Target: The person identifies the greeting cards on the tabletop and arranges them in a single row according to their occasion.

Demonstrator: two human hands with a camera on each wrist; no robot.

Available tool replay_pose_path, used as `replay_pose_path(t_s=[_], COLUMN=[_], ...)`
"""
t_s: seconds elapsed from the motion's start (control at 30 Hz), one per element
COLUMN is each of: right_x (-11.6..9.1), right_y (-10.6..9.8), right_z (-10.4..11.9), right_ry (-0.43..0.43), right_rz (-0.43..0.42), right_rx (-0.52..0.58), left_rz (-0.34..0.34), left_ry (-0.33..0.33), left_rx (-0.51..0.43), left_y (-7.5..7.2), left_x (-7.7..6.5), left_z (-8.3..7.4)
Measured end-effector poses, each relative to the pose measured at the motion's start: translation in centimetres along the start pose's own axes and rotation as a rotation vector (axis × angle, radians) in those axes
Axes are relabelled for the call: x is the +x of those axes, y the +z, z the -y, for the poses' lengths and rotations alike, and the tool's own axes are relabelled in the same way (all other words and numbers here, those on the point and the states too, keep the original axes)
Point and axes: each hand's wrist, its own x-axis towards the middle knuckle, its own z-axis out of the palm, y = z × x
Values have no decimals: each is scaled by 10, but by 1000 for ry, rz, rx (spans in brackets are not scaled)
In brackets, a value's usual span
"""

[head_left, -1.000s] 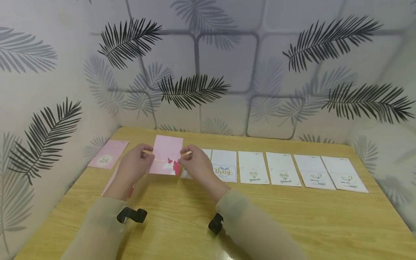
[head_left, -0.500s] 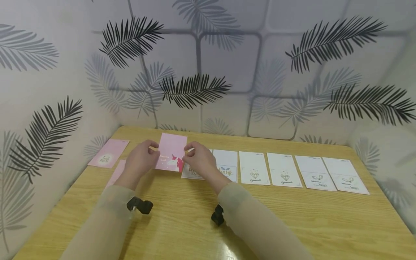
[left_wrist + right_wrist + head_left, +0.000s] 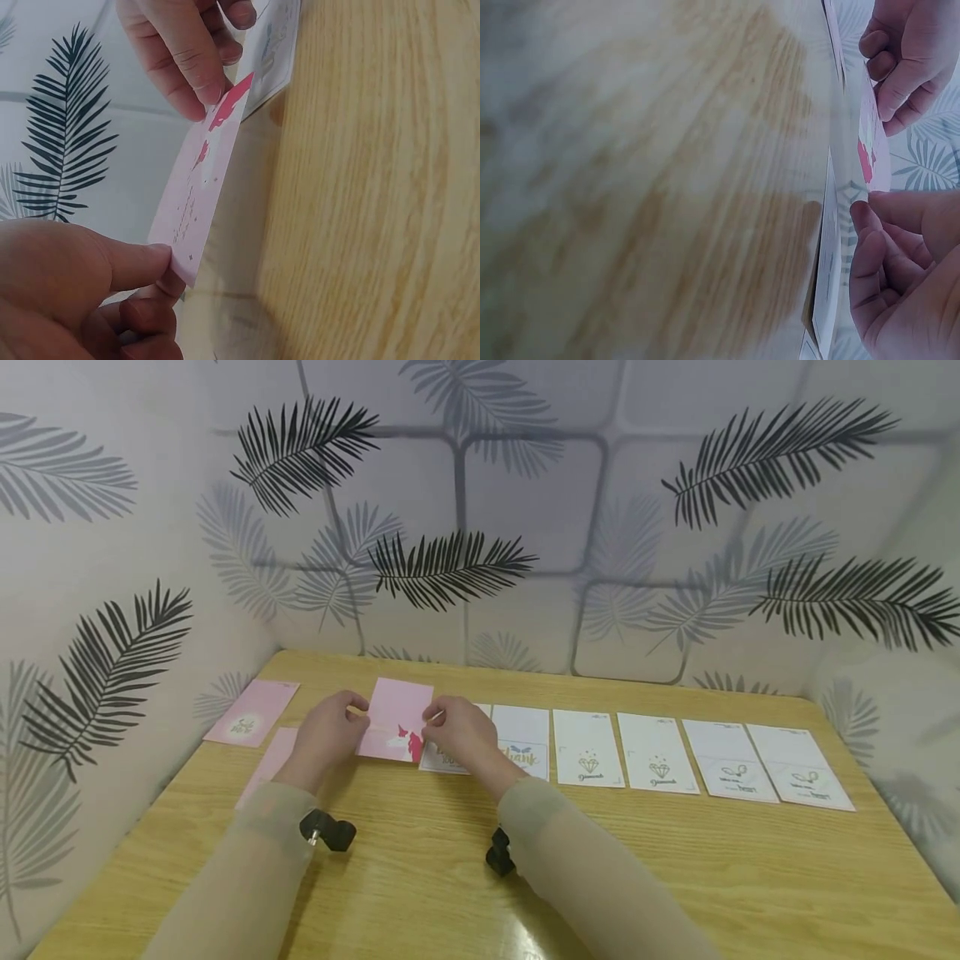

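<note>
A pink card (image 3: 397, 717) with a white unicorn and a red mane is held between both hands, close over the table. My left hand (image 3: 327, 733) pinches its left edge between thumb and fingers. At the opposite edge, my right hand (image 3: 463, 735) pinches it the same way. In the left wrist view the pink card (image 3: 199, 180) is tilted above the wood, its printed face showing. Behind and beside my right hand lies a white "Thank you" card (image 3: 444, 760), partly covered by that hand.
Two pink cards lie at the left, one with gold lettering (image 3: 251, 713) and one half hidden (image 3: 268, 762) by my left arm. A row of white cards runs rightward: another thank-you card (image 3: 521, 731), diamond cards (image 3: 588, 748) and heart cards (image 3: 802, 767). A leaf-patterned wall (image 3: 525, 635) borders the wooden table (image 3: 420, 877).
Both hands have carried the pink unicorn card slightly to the right, over toward the white thank-you card. In the last half second it has dropped a little lower.
</note>
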Motion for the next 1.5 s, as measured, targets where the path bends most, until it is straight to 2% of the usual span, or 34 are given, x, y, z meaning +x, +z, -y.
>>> replay_pose_path(t_s=[0.27,0.5,0.67,1.03,1.3,1.5], right_x=[2,1,1,3,0,-2], right_y=[3,3,5,10,11,9], right_z=[-2,-4,-7,-7,-4,-3], right_ry=[-3,-30,-56,-129,-131,-136], right_rz=[10,8,34,61,80,83], right_rx=[-24,-39,-47,-240,-317,-325], left_rz=[13,14,7,-17,-34,6], left_ry=[3,-44,-43,-61,-51,-57], left_rx=[-27,-47,-1,135,163,169], left_y=[2,3,5,13,18,19], left_x=[3,3,2,5,8,7], left_z=[7,6,5,3,6,6])
